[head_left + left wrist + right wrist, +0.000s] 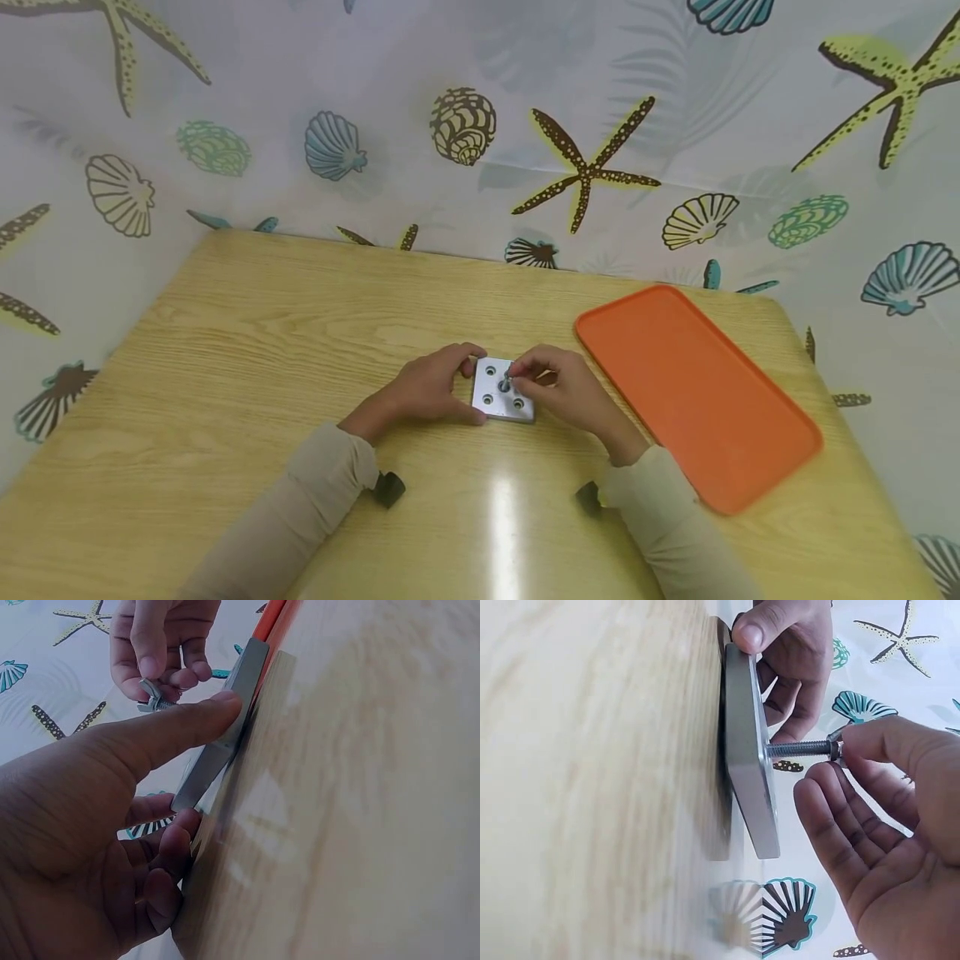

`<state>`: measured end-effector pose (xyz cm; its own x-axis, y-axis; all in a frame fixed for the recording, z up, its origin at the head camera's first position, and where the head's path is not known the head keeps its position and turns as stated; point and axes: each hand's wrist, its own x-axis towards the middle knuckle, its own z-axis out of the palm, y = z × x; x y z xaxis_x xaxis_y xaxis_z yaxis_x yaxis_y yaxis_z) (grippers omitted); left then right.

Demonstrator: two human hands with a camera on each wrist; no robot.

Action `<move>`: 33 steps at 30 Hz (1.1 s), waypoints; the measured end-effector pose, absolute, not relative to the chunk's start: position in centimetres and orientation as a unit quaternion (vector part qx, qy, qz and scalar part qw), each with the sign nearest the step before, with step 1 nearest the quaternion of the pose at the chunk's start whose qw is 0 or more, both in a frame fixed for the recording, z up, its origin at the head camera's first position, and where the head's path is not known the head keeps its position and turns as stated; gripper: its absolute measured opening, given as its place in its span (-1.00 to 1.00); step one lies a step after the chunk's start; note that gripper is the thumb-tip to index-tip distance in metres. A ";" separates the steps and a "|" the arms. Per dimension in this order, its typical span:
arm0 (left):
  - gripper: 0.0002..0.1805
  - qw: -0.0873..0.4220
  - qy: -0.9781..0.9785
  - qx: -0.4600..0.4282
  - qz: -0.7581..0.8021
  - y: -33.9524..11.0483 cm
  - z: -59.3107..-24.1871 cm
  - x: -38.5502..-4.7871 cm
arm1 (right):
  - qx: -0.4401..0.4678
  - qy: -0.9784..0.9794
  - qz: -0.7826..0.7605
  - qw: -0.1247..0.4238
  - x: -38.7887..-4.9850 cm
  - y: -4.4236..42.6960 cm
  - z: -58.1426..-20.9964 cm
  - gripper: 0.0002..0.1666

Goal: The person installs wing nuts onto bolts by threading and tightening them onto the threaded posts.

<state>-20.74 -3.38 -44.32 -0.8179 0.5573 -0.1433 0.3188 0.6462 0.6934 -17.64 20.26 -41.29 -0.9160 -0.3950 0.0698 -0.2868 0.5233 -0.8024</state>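
**My right hand pinches a silver threaded metal screw**

It stands in the middle of a square silver metal plate on the pale wooden table. My left hand grips the plate's edges, left of an orange rectangular tray.

From the head, looks forward and down from well back, taking in table, tray and cloth. From each wrist, looks in close, turned sideways, low along the table, from opposite sides; shares plate, bolt, left hand and right hand.
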 end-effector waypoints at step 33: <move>-0.04 0.183 0.855 0.243 0.419 -3.8 -43.9 -21.0 | -0.153 0.834 -0.514 0.130 -18.2 21.2 -41.2 -0.84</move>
